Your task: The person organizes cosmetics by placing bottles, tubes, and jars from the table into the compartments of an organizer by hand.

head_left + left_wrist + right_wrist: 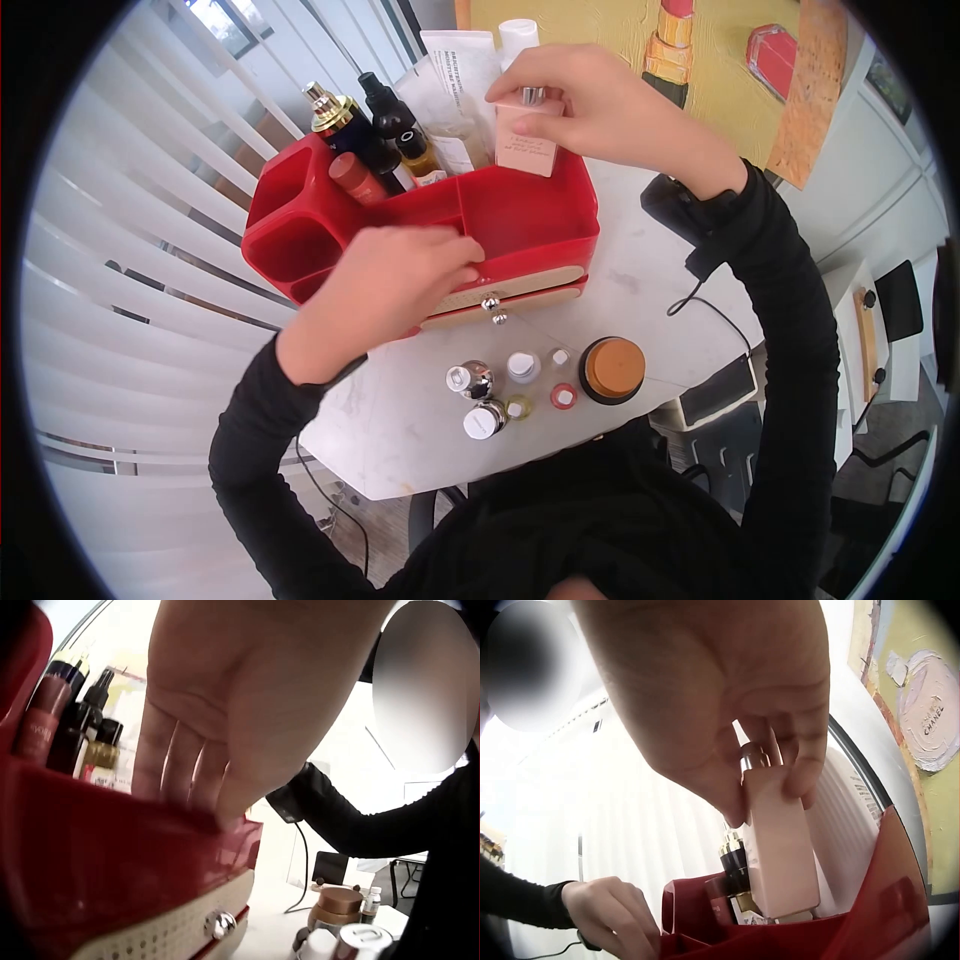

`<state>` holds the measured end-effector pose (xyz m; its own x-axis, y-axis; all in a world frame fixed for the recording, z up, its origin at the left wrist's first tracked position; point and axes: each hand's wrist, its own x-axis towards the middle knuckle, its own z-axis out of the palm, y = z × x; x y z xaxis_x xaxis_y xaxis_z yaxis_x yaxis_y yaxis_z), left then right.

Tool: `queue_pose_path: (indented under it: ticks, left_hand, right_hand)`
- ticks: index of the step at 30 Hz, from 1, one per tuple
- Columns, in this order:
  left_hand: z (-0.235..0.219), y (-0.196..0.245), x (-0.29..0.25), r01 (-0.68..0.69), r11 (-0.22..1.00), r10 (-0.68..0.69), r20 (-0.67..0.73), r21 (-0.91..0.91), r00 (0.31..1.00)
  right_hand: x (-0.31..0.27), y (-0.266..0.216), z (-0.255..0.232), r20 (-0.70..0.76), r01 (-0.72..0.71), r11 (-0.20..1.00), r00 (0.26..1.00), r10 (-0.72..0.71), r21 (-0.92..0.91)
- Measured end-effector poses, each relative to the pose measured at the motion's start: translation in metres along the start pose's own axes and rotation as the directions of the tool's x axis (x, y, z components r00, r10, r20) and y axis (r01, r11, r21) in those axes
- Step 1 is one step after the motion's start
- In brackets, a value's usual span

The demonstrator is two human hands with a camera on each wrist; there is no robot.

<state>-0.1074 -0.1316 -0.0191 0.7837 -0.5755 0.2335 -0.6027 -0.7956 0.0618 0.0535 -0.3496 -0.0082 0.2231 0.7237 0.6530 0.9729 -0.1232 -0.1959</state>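
My right hand (590,105) grips a pale pink square bottle (525,150) with a silver cap, fingers and thumb on either side of its top. The bottle hangs upright over the right rear of a red organizer (540,250). In the right wrist view, the bottle (780,840) has its base close above the red rim. My left hand (400,275) is at the organizer's front edge, above the drawers, holding no bottle. From the left wrist, the hand's fingers (180,761) extend downward, their tips hidden behind the red wall.
Bottles, including a dark dropper bottle (387,108), and a white tube (460,65) stand in the organizer's rear. On the white table (400,440) in front are several small bottles and a brown-lidded jar (613,368). A painting (740,90) stands behind; blinds (130,250) hang left.
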Motion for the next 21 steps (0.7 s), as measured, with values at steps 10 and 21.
queue_pose_path:
  ticks: [10,21]
  left_hand:
    - [-0.044,-0.111,0.094,0.305,0.866,-0.227,-0.231,0.396,0.946]
    - [-0.041,-0.159,0.128,0.509,0.818,-0.493,-0.128,0.268,0.861]
  right_hand:
    - [-0.001,-0.009,0.000,-0.005,-0.022,1.000,1.000,0.022,-0.008]
    - [-0.011,-0.005,-0.005,-0.005,-0.064,0.997,0.998,0.064,-0.043]
